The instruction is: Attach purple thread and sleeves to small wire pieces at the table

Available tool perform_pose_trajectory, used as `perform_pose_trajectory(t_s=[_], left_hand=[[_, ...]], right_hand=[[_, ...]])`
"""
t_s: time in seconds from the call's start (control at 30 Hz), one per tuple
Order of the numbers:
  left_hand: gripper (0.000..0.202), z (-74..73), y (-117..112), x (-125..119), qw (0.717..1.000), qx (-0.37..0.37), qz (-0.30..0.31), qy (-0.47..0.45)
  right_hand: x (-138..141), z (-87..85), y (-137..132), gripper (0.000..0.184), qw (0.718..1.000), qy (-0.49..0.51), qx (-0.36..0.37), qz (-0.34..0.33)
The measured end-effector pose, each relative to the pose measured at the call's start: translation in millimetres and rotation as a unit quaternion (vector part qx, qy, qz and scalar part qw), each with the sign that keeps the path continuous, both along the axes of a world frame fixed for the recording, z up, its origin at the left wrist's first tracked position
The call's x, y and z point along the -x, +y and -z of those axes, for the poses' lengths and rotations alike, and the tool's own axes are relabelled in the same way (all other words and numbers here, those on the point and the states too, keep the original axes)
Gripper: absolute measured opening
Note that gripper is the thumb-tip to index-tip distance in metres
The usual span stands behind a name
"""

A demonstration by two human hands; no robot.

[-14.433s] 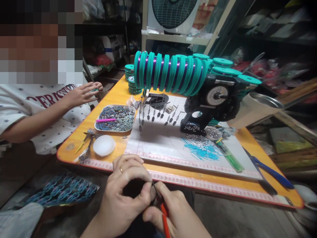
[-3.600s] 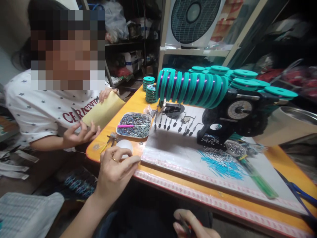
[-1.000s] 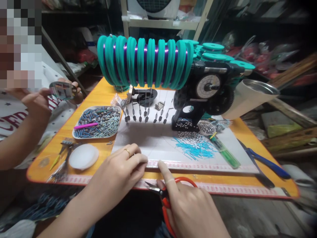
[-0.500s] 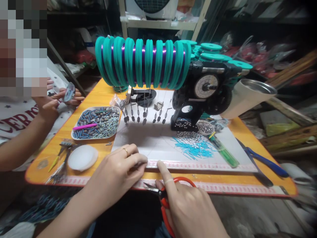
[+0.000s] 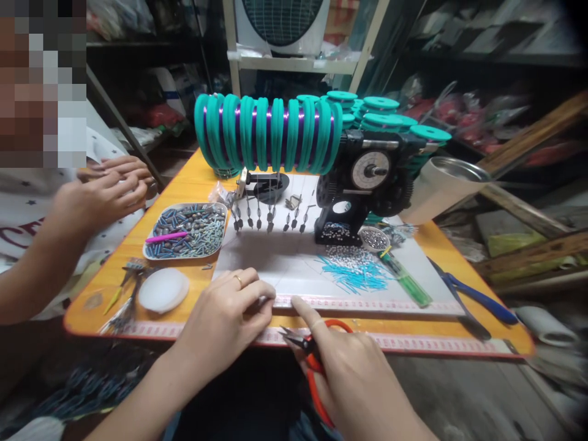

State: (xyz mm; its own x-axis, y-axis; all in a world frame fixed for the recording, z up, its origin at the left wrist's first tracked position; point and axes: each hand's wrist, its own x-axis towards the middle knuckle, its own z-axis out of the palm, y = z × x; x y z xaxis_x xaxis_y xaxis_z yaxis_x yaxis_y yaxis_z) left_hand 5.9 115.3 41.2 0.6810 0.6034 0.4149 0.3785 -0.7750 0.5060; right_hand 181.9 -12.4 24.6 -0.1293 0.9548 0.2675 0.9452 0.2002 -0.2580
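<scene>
The small scissors (image 5: 307, 350) have orange-red loop handles and short dark blades, slightly parted, pointing left over the near edge of the orange surface (image 5: 188, 184). The white work mat (image 5: 285, 266) lies flat there, ruler-printed along its near edge.

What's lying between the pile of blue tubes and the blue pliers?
A long green stick, lying aslant on the white mat; the head view shows it.

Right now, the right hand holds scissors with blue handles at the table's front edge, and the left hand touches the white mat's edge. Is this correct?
Not quite: the head view shows red handles, not blue. The right hand holds the scissors at the table's front edge, and the left hand touches the white mat's edge.
</scene>
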Motion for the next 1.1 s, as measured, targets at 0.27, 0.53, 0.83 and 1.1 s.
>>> perform_pose_trajectory(t_s=[0.27,0.53,0.83,1.1], left_hand=[[0.024,2.0,-39,7,0.969,0.077,-0.003,-0.233],[0.024,4.0,-56,8,0.967,0.088,-0.02,-0.239],[0.024,3.8,-57,10,0.971,0.077,-0.022,-0.226],[0.023,2.9,-57,11,0.975,0.065,-0.022,-0.209]], right_hand=[[30,25.2,-11,0.072,0.939,0.332,0.084,-0.014],[26,17.1,-11,0.063,0.936,0.323,0.133,-0.052],[30,25.1,-14,0.045,0.943,0.288,0.167,-0.019],[23,18.2,-15,0.049,0.935,0.297,0.191,-0.039]])
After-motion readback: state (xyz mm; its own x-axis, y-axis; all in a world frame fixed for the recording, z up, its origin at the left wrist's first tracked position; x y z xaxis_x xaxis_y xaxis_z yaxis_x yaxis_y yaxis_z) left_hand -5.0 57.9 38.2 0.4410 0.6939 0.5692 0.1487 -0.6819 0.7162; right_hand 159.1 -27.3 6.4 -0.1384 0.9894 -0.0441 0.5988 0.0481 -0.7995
